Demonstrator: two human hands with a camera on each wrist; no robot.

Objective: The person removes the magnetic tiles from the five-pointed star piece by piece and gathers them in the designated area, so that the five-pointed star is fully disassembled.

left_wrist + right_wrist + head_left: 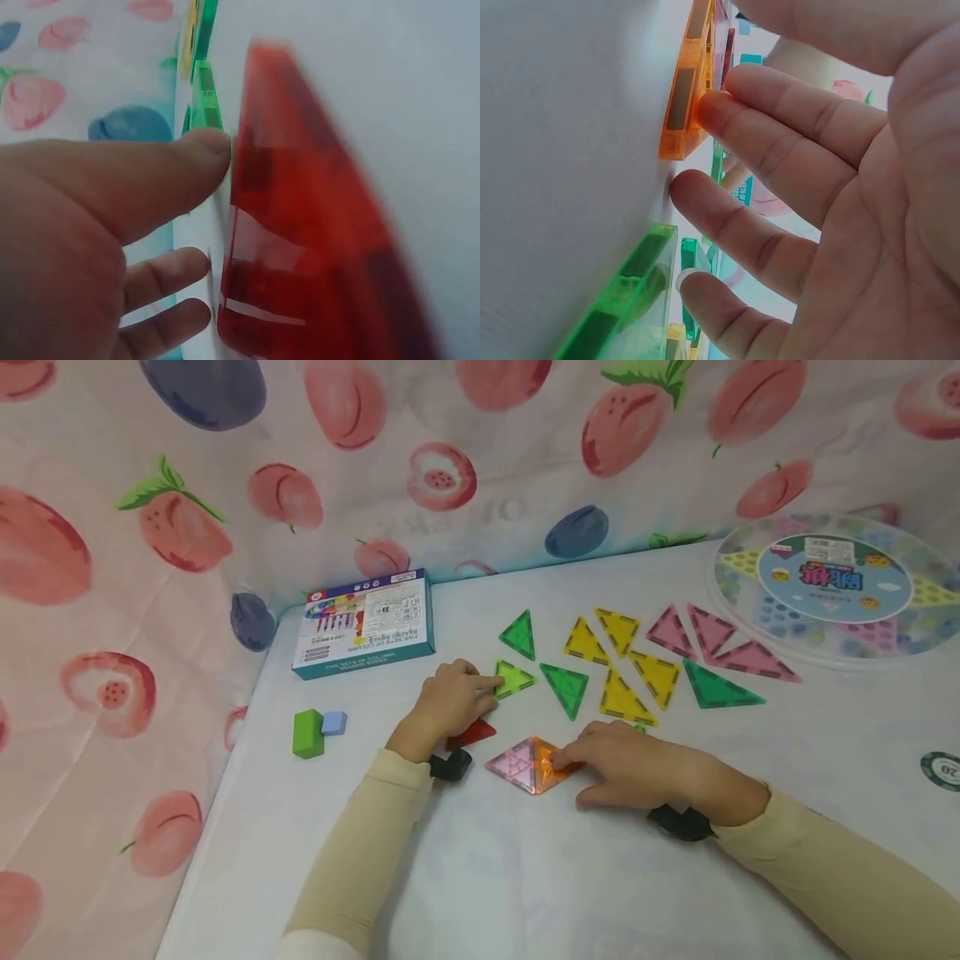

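My left hand (452, 697) reaches over the table, a fingertip on the edge of a light green triangular magnetic tile (512, 679). Just below that hand lies a red triangular tile (472, 734), which looms large (300, 247) in the left wrist view. My right hand (626, 764) rests its extended fingertips on an orange triangular tile (546, 768). This orange tile lies edge to edge with a pink triangular tile (513, 766), making a diamond. Beside the right fingers in the right wrist view is another green tile (630, 292), mostly covered by the hand in the head view.
Several yellow (618, 693), green (564, 689) and pink (753, 660) tiles lie behind the hands. A boxed bead set (367, 627) stands at back left, near green (307, 733) and blue blocks (334, 723). A round game board (832, 581) is at back right; a chip (943, 770) lies right.
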